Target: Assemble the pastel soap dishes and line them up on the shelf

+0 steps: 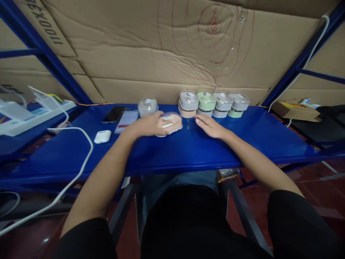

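Note:
My left hand (149, 124) is closed around a peach-pink small box (171, 124) with a clear lid and a white round sticker, low over the blue tabletop (167, 153). My right hand (211, 126) lies with fingers stretched out, holding nothing. Its fingertips are close to the stacked boxes; whether they touch I cannot tell. Those boxes stand in pairs along the back: a grey box (188, 100) over a pink box (188, 113), a green box (206, 101) over a grey one, and more grey and green ones. A single grey box (147, 106) stands behind my left hand.
Left of my hand lie a dark phone (113, 114), a phone with a lit screen (128, 120) and a white earbud case (102, 136). A white cable (87, 158) crosses the left side. Cardboard (134, 46) closes off the back, between blue frame posts (58, 61). An open carton (296, 111) sits at right.

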A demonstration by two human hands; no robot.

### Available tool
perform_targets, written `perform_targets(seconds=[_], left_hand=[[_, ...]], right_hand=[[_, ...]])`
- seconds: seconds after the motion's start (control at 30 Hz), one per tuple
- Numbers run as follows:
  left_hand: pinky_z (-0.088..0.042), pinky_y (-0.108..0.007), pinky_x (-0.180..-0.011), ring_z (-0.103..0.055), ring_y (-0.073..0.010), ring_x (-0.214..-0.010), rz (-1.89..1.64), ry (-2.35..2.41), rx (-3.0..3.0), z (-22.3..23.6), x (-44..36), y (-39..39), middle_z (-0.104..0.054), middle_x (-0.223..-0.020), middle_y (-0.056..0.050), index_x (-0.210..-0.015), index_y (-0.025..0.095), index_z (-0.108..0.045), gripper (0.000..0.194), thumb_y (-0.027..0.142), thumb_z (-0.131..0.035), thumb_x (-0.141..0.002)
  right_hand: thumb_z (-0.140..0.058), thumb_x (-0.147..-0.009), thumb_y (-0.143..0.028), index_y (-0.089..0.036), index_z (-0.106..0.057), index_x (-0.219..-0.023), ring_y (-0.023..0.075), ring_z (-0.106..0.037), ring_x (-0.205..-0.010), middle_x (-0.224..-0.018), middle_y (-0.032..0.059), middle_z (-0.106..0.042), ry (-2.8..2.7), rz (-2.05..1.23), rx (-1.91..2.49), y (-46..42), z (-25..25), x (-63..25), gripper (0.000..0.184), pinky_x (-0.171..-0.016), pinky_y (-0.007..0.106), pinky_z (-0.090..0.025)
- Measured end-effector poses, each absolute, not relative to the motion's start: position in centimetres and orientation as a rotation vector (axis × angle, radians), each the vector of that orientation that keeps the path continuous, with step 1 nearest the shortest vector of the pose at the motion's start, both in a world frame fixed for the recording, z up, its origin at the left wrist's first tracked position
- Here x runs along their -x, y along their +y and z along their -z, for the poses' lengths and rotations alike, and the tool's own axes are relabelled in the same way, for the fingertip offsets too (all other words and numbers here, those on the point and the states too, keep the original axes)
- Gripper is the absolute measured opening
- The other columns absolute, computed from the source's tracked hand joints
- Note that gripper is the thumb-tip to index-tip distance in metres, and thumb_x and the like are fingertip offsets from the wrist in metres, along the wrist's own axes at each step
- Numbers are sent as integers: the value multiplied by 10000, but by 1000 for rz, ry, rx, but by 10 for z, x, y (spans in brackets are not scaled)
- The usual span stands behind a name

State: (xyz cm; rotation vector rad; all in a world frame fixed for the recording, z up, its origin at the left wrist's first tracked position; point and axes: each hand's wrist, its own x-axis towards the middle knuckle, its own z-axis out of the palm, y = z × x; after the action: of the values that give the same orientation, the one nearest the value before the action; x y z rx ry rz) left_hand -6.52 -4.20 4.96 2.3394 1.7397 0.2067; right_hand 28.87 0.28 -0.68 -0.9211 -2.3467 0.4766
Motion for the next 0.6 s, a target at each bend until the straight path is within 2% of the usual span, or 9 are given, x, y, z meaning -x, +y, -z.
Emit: perform_targets(seconds=[0.07,0.17,0.27,0.33,0.47,0.6], left_hand=[[-606,-532,-1146,-735,-530,-1455,-115,2030,-2211,-53,67,-44,-725,-1625,-301,-1664,94,-564,1087,790,-836,-875],[-590,-585,-1190,-711,-587,-1481,-82,2272,-2039,-52,52,-48,-711,-1602,-378,-1708,-1,-507,1188,891,-739,-959],[-580,-609,-1224,-684,-611,-1515,-135,2350,-1985,-49,29,-50,-714,-1589,-397,-1790,-18,-416,1257,911,-703,-994],[-586,-614,-1222,-687,-617,-1508,-173,2352,-1999,-48,16,-47,-715,-1584,-402,-1800,-23,-403,1272,899,-735,-988],[-605,-563,-1206,-719,-578,-1481,-235,2304,-2064,-44,1,-28,-716,-1571,-406,-1788,-48,-403,1197,761,-815,-1009],[-590,-540,-1224,-717,-512,-1503,-231,2214,-2151,-43,-2,-2,-716,-1580,-386,-1776,-28,-406,856,443,-697,-1124]], right_hand=[[-320,-1121,-979,-256,-785,-1563,434,-712,-1449,-1478,192,-793,-2333,-462,949,6,5,-293,966,-1336,717,-503],[-306,-1123,-978,-267,-829,-1465,423,-742,-1360,-1388,173,-824,-2356,-457,944,5,1,-294,947,-1291,714,-536],[-268,-1116,-991,-253,-850,-1395,418,-752,-1309,-1314,175,-833,-2379,-457,928,3,0,-291,980,-1266,692,-553],[-252,-1112,-997,-248,-857,-1365,415,-755,-1289,-1283,177,-831,-2387,-461,929,2,-1,-289,995,-1257,684,-557],[-236,-1108,-1003,-241,-866,-1314,401,-766,-1223,-1223,180,-825,-2389,-465,947,3,-1,-290,1009,-1219,666,-581],[-237,-1130,-976,-252,-863,-1302,395,-761,-1253,-1245,173,-828,-2404,-463,941,4,0,-293,972,-1239,669,-570]])
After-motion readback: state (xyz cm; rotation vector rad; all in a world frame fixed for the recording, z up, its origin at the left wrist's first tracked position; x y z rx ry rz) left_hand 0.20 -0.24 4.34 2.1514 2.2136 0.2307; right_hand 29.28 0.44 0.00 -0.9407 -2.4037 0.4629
